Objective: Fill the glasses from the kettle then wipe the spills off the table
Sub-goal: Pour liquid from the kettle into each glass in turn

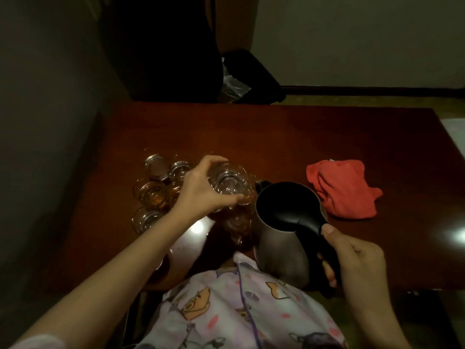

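My left hand grips a clear empty glass from the side, above the dark red table. My right hand holds the black handle of a steel kettle with a black lid, upright just right of the glass, its spout close to it. Several small glasses cluster to the left of my hand, some holding amber liquid. A red cloth lies crumpled on the table to the right of the kettle.
A wall runs along the table's left side. Behind the far edge stand a dark chair back and a black bag. Bright reflections show on the table near the front edge. My patterned shirt fills the bottom centre.
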Available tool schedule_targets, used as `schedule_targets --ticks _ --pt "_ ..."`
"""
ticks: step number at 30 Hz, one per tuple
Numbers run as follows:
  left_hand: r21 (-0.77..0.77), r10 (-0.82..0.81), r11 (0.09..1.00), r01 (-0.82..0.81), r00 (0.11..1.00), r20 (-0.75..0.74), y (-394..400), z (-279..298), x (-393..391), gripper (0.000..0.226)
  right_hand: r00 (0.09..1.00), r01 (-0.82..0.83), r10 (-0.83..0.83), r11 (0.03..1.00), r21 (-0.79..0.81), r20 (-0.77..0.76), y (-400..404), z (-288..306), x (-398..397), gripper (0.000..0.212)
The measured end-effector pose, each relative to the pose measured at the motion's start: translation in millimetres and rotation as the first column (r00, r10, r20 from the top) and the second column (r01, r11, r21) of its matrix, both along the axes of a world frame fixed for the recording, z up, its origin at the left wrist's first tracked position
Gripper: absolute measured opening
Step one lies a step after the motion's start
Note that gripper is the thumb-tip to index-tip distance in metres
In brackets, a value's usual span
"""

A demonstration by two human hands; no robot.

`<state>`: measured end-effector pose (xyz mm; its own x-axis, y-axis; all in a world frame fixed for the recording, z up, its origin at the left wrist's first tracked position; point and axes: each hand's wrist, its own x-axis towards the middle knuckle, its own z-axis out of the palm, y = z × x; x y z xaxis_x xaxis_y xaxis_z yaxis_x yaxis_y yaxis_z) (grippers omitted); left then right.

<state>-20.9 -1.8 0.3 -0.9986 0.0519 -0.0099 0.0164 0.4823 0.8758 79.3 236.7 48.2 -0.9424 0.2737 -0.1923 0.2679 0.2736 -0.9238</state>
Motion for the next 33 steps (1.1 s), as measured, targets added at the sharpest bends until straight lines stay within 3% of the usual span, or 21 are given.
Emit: schedule_targets --ticks 13,24,33 --pt "-0.233 -0.114 0.966 0.108 0.993 -0.011 24 -10 -76 0.075 0.992 0.080 -0.074 0.995 -0.059 0.102 10 1 -1 0.059" --pt "-0.290 -0.031 0.956 0.038 0.999 0.029 30 -27 -126 0.083 0.985 0.122 -0.109 0.989 -0.086 0.136 16 -12 -10 0.059" --pt "-0.391 0.045 0.920 0.035 0.980 0.193 34 -58 -136 0.081 0.983 0.099 -0.085 0.992 -0.083 0.162 14 -10 -13 0.053"
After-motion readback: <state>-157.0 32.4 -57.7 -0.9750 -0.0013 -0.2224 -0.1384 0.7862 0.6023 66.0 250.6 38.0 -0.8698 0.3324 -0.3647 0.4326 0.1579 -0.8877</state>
